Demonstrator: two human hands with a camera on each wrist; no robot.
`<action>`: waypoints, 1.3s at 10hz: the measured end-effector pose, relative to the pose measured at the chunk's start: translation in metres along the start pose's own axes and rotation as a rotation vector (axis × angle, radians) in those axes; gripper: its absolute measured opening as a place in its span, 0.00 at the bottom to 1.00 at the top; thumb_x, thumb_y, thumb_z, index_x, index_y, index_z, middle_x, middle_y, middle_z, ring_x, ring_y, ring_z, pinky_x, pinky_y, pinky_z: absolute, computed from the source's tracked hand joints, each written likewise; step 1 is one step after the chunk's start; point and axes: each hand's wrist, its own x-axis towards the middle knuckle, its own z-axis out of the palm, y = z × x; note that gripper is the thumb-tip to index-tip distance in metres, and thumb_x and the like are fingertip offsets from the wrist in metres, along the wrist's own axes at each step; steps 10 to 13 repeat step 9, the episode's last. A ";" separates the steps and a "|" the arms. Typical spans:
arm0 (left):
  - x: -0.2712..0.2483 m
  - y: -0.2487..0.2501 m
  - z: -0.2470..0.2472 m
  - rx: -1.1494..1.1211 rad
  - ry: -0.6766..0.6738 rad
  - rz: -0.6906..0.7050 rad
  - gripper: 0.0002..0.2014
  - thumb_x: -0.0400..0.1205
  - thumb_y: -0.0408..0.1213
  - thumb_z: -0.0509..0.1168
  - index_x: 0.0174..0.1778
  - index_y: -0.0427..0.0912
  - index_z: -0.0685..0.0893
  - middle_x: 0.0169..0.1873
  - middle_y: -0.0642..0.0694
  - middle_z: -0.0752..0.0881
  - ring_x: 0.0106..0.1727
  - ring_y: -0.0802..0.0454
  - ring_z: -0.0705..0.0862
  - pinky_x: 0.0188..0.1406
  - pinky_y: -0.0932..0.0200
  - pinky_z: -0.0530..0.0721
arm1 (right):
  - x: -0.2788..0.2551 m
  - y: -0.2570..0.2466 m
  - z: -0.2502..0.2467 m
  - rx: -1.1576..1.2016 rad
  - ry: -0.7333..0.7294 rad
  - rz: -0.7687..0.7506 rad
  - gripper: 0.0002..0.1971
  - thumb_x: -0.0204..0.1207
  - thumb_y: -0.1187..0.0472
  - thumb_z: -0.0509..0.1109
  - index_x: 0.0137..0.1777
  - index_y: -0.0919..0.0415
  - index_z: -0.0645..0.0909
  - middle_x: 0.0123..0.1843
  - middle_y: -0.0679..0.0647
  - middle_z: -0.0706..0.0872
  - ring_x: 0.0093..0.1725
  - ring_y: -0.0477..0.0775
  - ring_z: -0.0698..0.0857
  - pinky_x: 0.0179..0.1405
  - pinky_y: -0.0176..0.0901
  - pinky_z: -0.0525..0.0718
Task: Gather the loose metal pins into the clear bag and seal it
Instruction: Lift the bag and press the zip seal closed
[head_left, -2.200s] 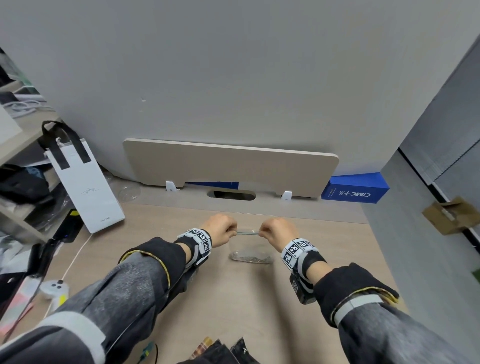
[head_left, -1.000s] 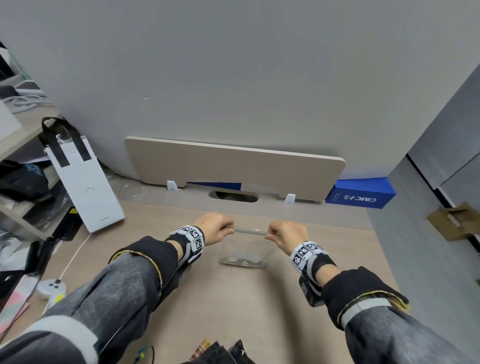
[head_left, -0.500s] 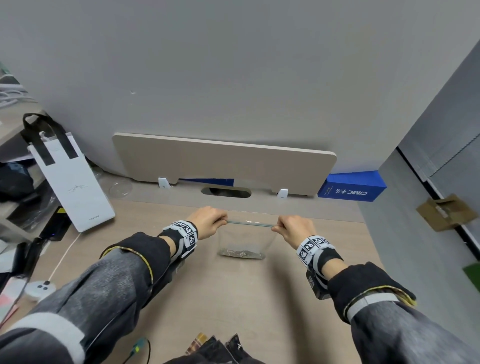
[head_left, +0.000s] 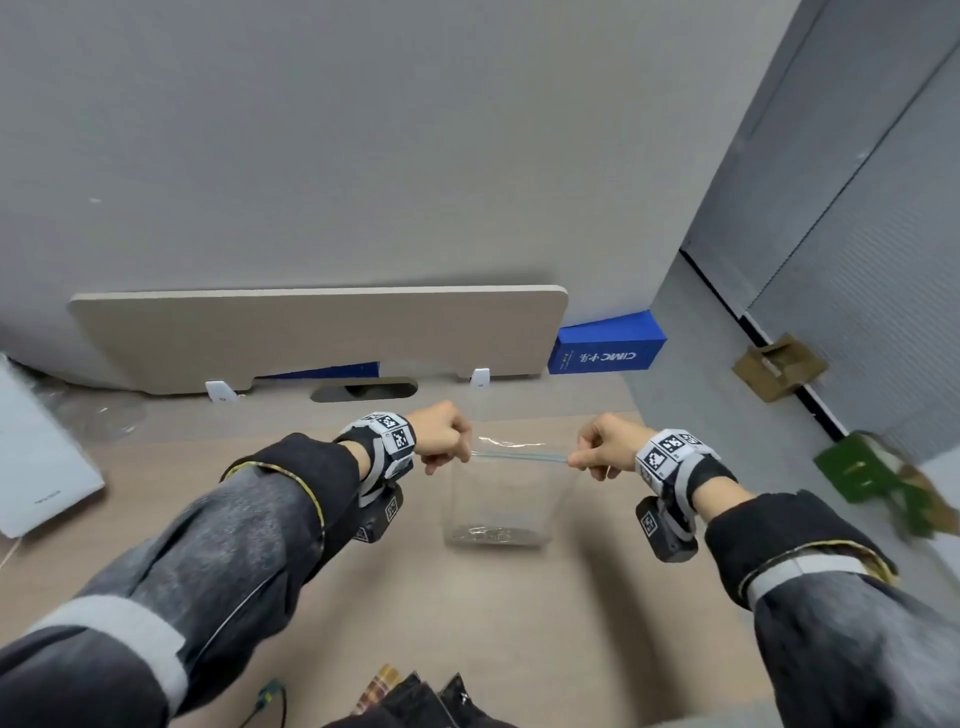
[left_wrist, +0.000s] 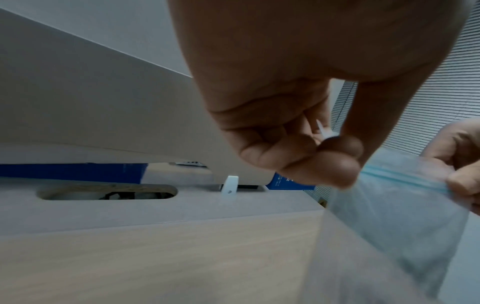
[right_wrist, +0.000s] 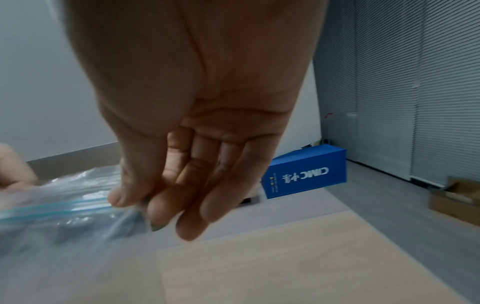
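A clear zip bag (head_left: 501, 499) hangs upright above the wooden desk, its blue zip strip (head_left: 519, 456) stretched level between my two hands. My left hand (head_left: 447, 441) pinches the left end of the strip, and my right hand (head_left: 597, 453) pinches the right end. Several metal pins (head_left: 491, 534) lie heaped at the bottom of the bag. In the left wrist view the left hand's fingertips (left_wrist: 335, 164) pinch the bag's corner (left_wrist: 389, 185). In the right wrist view the thumb and fingers (right_wrist: 135, 197) clamp the zip strip (right_wrist: 59, 207).
A beige panel (head_left: 317, 332) stands along the back of the desk (head_left: 467, 623) behind a cable slot (head_left: 363, 389). A blue box (head_left: 605, 345) sits on the floor at the right, a white paper bag (head_left: 41, 467) at the left. Dark items (head_left: 415, 701) lie at the near edge.
My hands have moved apart along the top of the bag, drawing the zip strip out longer and taut. The bag with the pins still hangs between them.
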 end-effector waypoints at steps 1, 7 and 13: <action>0.031 0.013 0.019 0.080 0.015 -0.012 0.03 0.80 0.32 0.64 0.42 0.38 0.82 0.21 0.44 0.82 0.14 0.51 0.77 0.18 0.65 0.74 | 0.011 0.030 -0.008 -0.033 0.046 0.074 0.12 0.75 0.56 0.73 0.31 0.58 0.80 0.27 0.53 0.87 0.27 0.50 0.83 0.34 0.43 0.84; 0.134 -0.033 0.150 0.761 -0.184 0.098 0.28 0.77 0.37 0.64 0.75 0.43 0.71 0.80 0.41 0.63 0.78 0.38 0.66 0.71 0.42 0.75 | 0.061 0.098 0.124 -0.371 -0.038 0.007 0.23 0.77 0.56 0.63 0.72 0.52 0.67 0.75 0.54 0.68 0.67 0.64 0.77 0.62 0.58 0.80; 0.141 -0.042 0.154 0.668 -0.307 0.004 0.33 0.75 0.41 0.62 0.79 0.44 0.64 0.81 0.40 0.61 0.77 0.38 0.69 0.74 0.41 0.72 | 0.071 0.099 0.130 -0.391 -0.076 0.037 0.25 0.76 0.58 0.63 0.73 0.55 0.66 0.74 0.56 0.69 0.69 0.65 0.75 0.63 0.57 0.78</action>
